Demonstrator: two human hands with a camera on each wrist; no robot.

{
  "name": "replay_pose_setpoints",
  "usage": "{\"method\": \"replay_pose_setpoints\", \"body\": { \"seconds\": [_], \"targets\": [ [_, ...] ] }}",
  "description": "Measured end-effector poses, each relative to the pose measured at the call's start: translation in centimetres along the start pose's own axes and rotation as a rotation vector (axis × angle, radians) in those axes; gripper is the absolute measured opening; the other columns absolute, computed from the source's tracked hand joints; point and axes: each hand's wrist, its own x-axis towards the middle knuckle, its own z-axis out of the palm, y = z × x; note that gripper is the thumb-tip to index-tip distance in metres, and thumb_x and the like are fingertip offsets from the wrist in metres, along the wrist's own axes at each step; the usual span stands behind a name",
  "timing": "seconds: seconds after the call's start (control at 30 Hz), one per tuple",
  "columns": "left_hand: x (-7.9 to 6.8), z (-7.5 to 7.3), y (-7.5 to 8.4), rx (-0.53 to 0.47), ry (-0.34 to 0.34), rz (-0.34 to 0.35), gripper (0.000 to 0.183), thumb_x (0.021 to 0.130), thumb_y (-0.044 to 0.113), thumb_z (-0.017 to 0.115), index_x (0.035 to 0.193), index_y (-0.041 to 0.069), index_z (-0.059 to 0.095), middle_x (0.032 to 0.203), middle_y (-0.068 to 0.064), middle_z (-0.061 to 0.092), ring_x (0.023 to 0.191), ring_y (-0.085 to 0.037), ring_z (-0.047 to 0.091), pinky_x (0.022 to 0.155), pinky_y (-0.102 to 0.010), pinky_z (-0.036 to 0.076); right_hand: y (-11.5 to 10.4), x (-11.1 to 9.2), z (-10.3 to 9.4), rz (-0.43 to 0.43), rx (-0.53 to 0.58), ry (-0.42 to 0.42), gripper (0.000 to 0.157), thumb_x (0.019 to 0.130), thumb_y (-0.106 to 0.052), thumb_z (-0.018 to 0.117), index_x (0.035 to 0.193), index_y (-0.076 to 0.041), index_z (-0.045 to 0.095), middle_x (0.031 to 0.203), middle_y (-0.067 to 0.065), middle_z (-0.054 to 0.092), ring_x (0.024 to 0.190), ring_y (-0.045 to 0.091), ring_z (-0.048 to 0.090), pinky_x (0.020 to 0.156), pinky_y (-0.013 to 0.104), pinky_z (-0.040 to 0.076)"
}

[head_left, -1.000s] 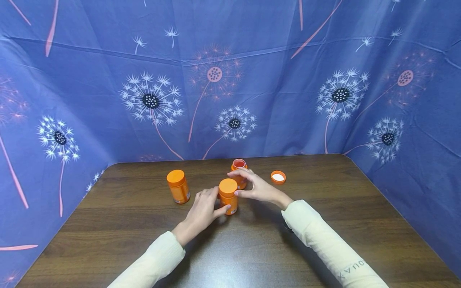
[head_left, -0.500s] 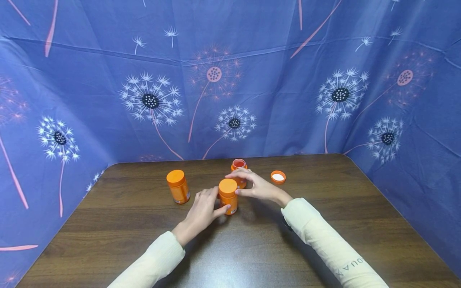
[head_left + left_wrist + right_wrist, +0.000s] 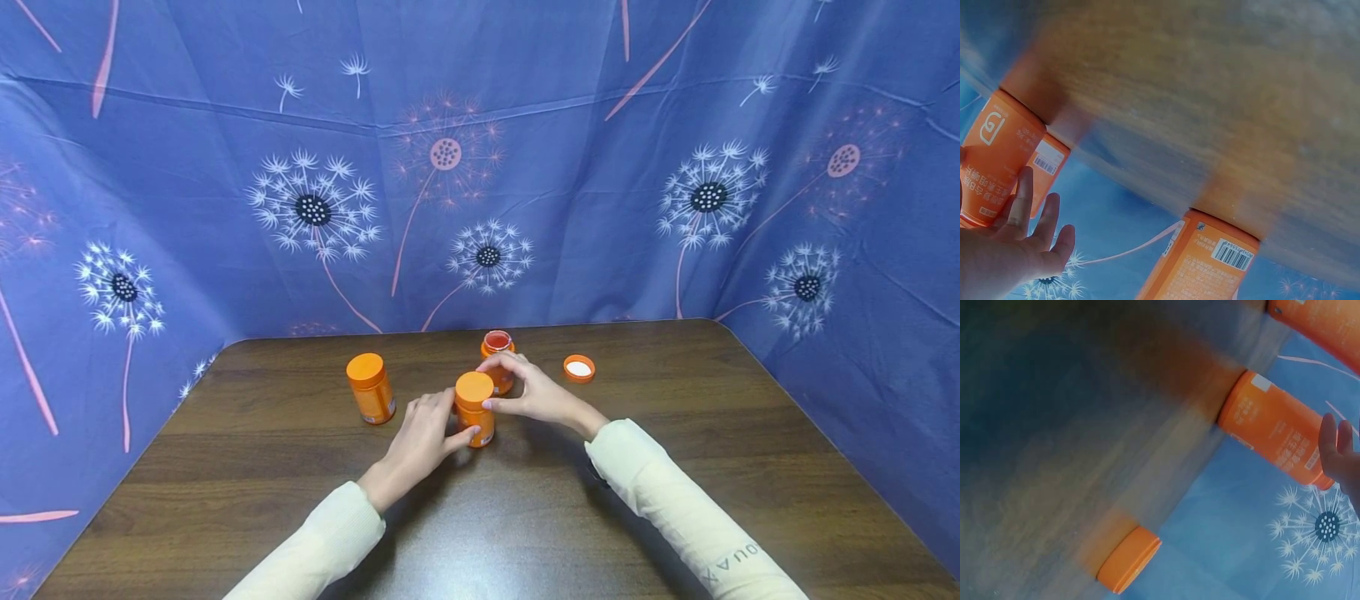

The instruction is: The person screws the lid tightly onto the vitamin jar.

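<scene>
An orange plastic jar (image 3: 482, 429) stands upright on the wooden table, its orange screw lid (image 3: 475, 386) on top. My left hand (image 3: 420, 433) holds the jar's body from the left, thumb across the front and fingers behind. From the right, my right hand (image 3: 540, 398) pinches the lid between thumb and fingers; its fingertips behind the lid are partly hidden. Just behind stands an uncapped orange jar (image 3: 501, 379), partly covered by the right hand in the head view. The left wrist view shows the held jar (image 3: 1000, 156) beside the left fingers (image 3: 1050, 215).
Another capped orange jar (image 3: 371, 392) stands to the left of my left hand. A loose orange lid (image 3: 579, 369) lies inside up, white lining showing, to the right of the uncapped jar. A blue dandelion-print cloth (image 3: 600, 167) hangs behind the wooden table (image 3: 637, 358).
My right thumb and fingers have shifted around the lid, first slightly apart, then closer around it. The left hand and the held jar stay in place.
</scene>
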Motion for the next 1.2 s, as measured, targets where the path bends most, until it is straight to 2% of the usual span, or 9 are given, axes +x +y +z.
{"method": "replay_pose_setpoints", "body": {
  "seconds": [0.17,0.37,0.6,0.67,0.8,1.0,1.2],
  "targets": [
    [0.0,0.0,0.0,0.009,0.0,0.0,0.043,0.08,0.042,0.066,0.106,0.011,0.051,0.087,-0.003,0.062,0.088,-0.02,0.058,0.087,-0.048,0.041,-0.2,-0.1,0.7,0.015,-0.015,0.058,0.046,0.075,-0.01,0.074,0.113,0.001,0.051,0.106,0.013,0.055,0.1,0.029,0.046,0.084,0.026,0.037],
    [0.0,0.0,0.0,0.011,-0.005,-0.002,0.044,0.08,0.043,0.066,0.107,0.011,0.051,0.086,-0.003,0.062,0.089,-0.02,0.058,0.087,-0.048,0.041,-0.3,-0.1,1.2,0.056,-0.003,0.093,0.047,0.073,-0.01,0.075,0.111,0.002,0.049,0.109,0.014,0.054,0.105,0.035,0.044,0.088,0.034,0.037],
    [0.0,0.0,0.0,0.009,-0.003,-0.002,0.044,0.08,0.043,0.066,0.106,0.011,0.051,0.087,-0.003,0.062,0.091,-0.022,0.059,0.087,-0.048,0.041,3.2,0.5,2.0,0.075,0.02,0.109,0.051,0.071,-0.016,0.077,0.113,-0.006,0.049,0.113,0.009,0.053,0.109,0.03,0.044,0.092,0.042,0.036],
    [0.0,0.0,0.0,0.008,-0.003,-0.001,0.044,0.079,0.043,0.066,0.106,0.012,0.051,0.087,-0.003,0.062,0.091,-0.021,0.059,0.087,-0.048,0.041,3.4,0.4,2.0,0.069,0.029,0.111,0.051,0.072,-0.018,0.077,0.113,-0.009,0.049,0.112,0.007,0.053,0.109,0.028,0.044,0.092,0.043,0.036],
    [0.0,0.0,0.0,0.002,-0.004,-0.002,0.043,0.079,0.042,0.066,0.106,0.012,0.051,0.088,-0.003,0.062,0.091,-0.021,0.058,0.087,-0.048,0.041,3.6,0.3,1.7,0.052,0.032,0.085,0.053,0.073,-0.022,0.077,0.117,-0.013,0.049,0.113,0.004,0.053,0.107,0.023,0.045,0.091,0.047,0.038],
    [0.1,0.0,0.0,0.003,0.002,-0.002,0.042,0.079,0.041,0.067,0.106,0.012,0.052,0.088,-0.003,0.063,0.092,-0.022,0.059,0.087,-0.048,0.041,3.6,0.5,0.9,0.011,0.042,-0.001,0.057,0.076,-0.024,0.074,0.125,-0.017,0.046,0.124,0.002,0.049,0.109,0.022,0.045,0.089,0.052,0.04],
    [0.1,0.1,0.0,0.003,-0.003,-0.011,0.042,0.079,0.041,0.067,0.105,0.011,0.053,0.088,-0.004,0.064,0.091,-0.022,0.059,0.086,-0.047,0.041,3.5,0.6,0.1,-0.028,0.044,-0.086,0.053,0.082,-0.016,0.068,0.13,-0.018,0.045,0.132,0.003,0.046,0.109,0.023,0.048,0.091,0.053,0.039]
  ]
}}
